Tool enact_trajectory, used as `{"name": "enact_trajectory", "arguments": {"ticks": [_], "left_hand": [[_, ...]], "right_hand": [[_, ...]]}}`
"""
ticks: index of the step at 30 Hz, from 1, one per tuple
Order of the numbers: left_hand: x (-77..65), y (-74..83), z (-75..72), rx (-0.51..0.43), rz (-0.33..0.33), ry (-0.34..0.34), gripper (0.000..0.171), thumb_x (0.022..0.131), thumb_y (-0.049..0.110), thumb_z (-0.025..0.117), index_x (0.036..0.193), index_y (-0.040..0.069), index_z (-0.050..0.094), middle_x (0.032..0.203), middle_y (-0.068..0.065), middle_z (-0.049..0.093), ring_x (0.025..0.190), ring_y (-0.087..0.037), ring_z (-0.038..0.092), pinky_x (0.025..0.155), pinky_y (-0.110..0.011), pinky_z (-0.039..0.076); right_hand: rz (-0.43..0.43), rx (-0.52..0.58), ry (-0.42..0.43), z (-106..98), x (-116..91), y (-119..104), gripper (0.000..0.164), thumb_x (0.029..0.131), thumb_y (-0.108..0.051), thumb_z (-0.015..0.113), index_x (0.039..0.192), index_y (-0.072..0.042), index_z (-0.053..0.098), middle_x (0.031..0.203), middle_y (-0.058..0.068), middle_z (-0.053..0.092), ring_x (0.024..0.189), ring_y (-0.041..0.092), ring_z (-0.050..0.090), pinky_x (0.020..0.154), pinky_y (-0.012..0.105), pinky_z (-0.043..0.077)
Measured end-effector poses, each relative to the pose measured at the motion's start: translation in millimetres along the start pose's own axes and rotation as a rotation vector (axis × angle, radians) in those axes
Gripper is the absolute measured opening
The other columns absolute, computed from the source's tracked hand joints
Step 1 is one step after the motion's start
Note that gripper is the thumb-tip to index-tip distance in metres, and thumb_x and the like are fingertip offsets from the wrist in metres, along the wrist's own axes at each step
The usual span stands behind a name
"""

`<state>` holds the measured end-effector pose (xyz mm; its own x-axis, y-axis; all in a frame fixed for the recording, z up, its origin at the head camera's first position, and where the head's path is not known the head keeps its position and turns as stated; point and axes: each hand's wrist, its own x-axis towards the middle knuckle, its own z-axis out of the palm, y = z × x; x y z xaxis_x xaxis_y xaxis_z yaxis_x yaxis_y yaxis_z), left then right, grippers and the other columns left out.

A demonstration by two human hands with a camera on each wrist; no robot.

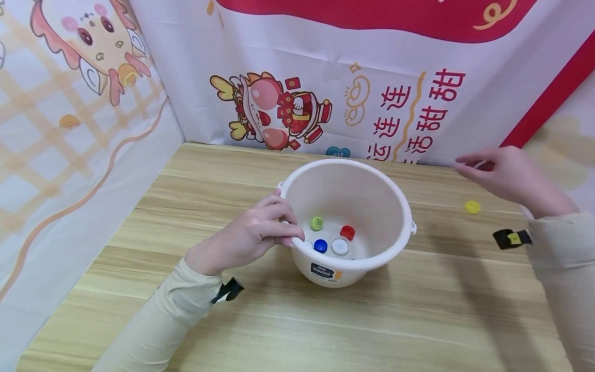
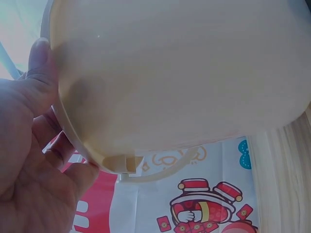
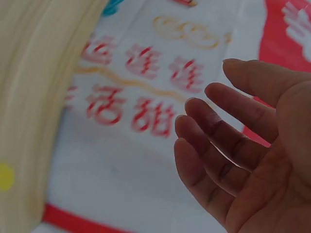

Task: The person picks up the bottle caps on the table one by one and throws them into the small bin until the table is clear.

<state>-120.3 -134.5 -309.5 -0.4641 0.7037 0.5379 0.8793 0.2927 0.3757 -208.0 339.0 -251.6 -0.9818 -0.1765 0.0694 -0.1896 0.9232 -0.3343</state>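
Note:
A white plastic bucket (image 1: 372,204) stands on the wooden table, holding several bottle caps, among them a light green cap (image 1: 316,223), a red cap (image 1: 347,232), a blue cap (image 1: 320,246) and a white cap (image 1: 340,246). My left hand (image 1: 257,227) grips its rim on the left side. The left wrist view shows the thumb lying along the bucket wall (image 2: 180,73) and the fingers behind the rim. Off to the right, my right hand (image 1: 513,178) is raised above a yellow cap (image 1: 472,207) on the table. Its fingers (image 3: 214,121) are relaxed and hold nothing in the right wrist view.
Wood-grain tabletop (image 1: 325,330) surrounds the bucket. A printed cloth (image 1: 297,62) with cartoon figures and red writing hangs along the table's back edge, and another patterned cloth (image 1: 69,170) covers the left side. The bucket's handle (image 2: 160,175) hangs beside the left fingers.

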Motion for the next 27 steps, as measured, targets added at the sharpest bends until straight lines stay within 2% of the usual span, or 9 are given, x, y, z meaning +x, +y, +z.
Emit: {"name": "enact_trajectory", "arguments": {"ticks": [2,6,9,13,18,21,23,27], "left_hand": [[0.2,0.0,0.1,0.005,0.005,0.0,0.022,0.082,0.008,0.078,0.104,0.013,0.078,0.103,0.0,0.064,0.109,-0.019,0.053,0.117,-0.051,0.026],[0.8,0.2,0.6,0.001,0.011,0.004,0.021,0.082,0.008,0.079,0.103,0.013,0.078,0.102,0.0,0.064,0.108,-0.019,0.053,0.116,-0.052,0.026],[1.1,0.5,0.7,-0.002,0.008,0.005,0.021,0.082,0.008,0.079,0.102,0.013,0.078,0.102,0.0,0.063,0.108,-0.019,0.053,0.117,-0.051,0.026],[0.8,0.6,0.9,0.002,0.007,0.004,0.02,0.082,0.009,0.079,0.102,0.014,0.078,0.102,0.0,0.063,0.108,-0.019,0.053,0.117,-0.051,0.026],[-0.1,0.5,1.4,-0.005,0.0,0.015,0.017,0.084,0.011,0.077,0.1,0.014,0.078,0.102,-0.001,0.063,0.108,-0.02,0.053,0.117,-0.053,0.024],[-0.4,1.0,1.5,-0.01,-0.002,0.019,0.016,0.084,0.012,0.076,0.1,0.014,0.078,0.102,-0.001,0.063,0.107,-0.02,0.053,0.116,-0.054,0.023],[0.3,1.9,1.6,-0.01,-0.004,0.016,0.017,0.084,0.011,0.077,0.1,0.014,0.078,0.102,-0.001,0.063,0.108,-0.02,0.053,0.116,-0.054,0.024],[1.2,2.1,2.2,-0.015,-0.012,0.012,0.018,0.083,0.01,0.078,0.101,0.014,0.078,0.103,0.0,0.063,0.108,-0.02,0.053,0.116,-0.053,0.024]], "right_hand": [[0.033,-0.007,-0.014,7.2,-0.2,25.7,0.059,0.093,-0.048,0.065,0.125,0.002,0.065,0.104,0.023,0.068,0.086,0.033,0.061,0.058,0.032,0.051],[0.038,-0.017,-0.033,22.7,-0.9,76.3,0.055,0.095,-0.042,0.065,0.123,0.006,0.065,0.102,0.024,0.068,0.09,0.04,0.063,0.059,0.033,0.051],[0.052,-0.019,-0.096,35.1,-2.7,109.6,0.058,0.096,-0.042,0.063,0.128,0.006,0.061,0.106,0.025,0.067,0.096,0.044,0.062,0.061,0.033,0.051],[0.088,-0.016,-0.184,52.7,-5.5,141.7,0.065,0.097,-0.047,0.06,0.135,0.005,0.053,0.115,0.029,0.063,0.103,0.047,0.06,0.073,0.042,0.05],[0.102,0.017,-0.216,73.3,-5.6,163.2,0.068,0.097,-0.044,0.062,0.14,0.006,0.045,0.123,0.035,0.056,0.109,0.051,0.054,0.083,0.055,0.046],[0.108,0.032,-0.226,84.3,-3.0,169.2,0.072,0.097,-0.041,0.063,0.142,0.011,0.039,0.125,0.041,0.051,0.109,0.054,0.051,0.087,0.061,0.045],[0.114,0.02,-0.23,90.1,-0.7,170.3,0.076,0.096,-0.04,0.064,0.142,0.014,0.035,0.124,0.044,0.049,0.108,0.055,0.051,0.088,0.063,0.045],[0.112,-0.04,-0.236,99.8,6.6,174.8,0.085,0.095,-0.048,0.062,0.14,0.018,0.034,0.12,0.044,0.051,0.107,0.056,0.053,0.09,0.066,0.045]]}}
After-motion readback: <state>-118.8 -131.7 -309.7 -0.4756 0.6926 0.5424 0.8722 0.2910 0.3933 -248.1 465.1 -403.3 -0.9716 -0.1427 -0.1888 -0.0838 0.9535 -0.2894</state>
